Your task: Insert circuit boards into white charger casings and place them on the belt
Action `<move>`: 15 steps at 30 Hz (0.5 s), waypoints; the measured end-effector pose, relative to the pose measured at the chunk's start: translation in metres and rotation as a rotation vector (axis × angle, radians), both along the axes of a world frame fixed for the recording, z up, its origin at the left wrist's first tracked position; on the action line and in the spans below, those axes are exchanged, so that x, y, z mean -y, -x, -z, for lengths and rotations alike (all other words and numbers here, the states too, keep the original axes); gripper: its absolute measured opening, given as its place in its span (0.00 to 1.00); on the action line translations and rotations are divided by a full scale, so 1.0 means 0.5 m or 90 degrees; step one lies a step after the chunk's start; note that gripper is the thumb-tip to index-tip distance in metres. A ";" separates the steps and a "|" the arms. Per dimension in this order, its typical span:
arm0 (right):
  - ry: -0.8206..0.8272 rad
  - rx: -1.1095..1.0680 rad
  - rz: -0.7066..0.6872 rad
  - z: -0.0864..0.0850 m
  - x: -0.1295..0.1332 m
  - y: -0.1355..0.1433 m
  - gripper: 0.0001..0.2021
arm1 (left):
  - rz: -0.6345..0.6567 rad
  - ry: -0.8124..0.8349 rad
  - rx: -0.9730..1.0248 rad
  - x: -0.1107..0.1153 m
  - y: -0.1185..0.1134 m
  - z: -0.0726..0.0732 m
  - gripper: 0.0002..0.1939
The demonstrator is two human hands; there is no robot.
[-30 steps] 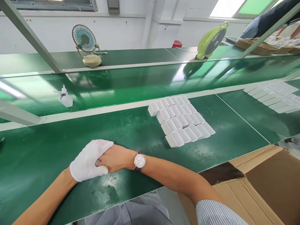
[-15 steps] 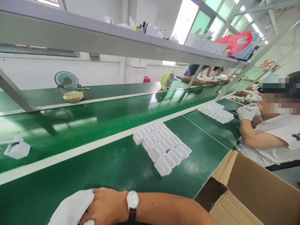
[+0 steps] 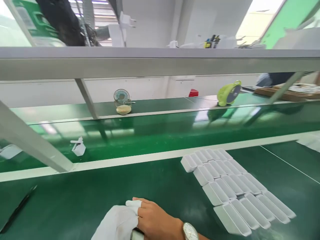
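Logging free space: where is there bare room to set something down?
Bare worktop lies between the black tool and the gloved left hand, and between the right hand and the white containers. Beyond the white rail, the green strip's middle is bare too. Crowded: the containers' tight rows.

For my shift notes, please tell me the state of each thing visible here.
Left hand: gloved
Right hand: bare, touching left hand
Watch: worn
White trays: open-topped, in rows
Black tool: lying flat
Small fan: upright, running unclear
Green fan: upright, running unclear
White container: contents unclear
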State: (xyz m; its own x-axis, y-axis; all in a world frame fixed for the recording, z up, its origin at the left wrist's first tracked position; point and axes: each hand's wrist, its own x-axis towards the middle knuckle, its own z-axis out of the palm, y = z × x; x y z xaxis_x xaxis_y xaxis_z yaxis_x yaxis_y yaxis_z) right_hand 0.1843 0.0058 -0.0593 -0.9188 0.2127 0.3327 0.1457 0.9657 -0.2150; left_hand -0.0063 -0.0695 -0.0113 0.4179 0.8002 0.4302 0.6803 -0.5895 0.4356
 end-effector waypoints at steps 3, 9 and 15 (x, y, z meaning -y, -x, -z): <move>0.032 -0.018 0.021 0.012 -0.001 0.003 0.06 | -0.021 -0.005 -0.010 -0.002 0.009 0.003 0.12; -0.022 -0.095 0.056 0.063 -0.010 0.019 0.12 | -0.066 -0.024 -0.018 0.000 0.027 0.007 0.15; 0.017 -0.145 0.057 0.066 -0.007 0.014 0.15 | -0.111 -0.040 -0.009 0.011 0.020 0.017 0.14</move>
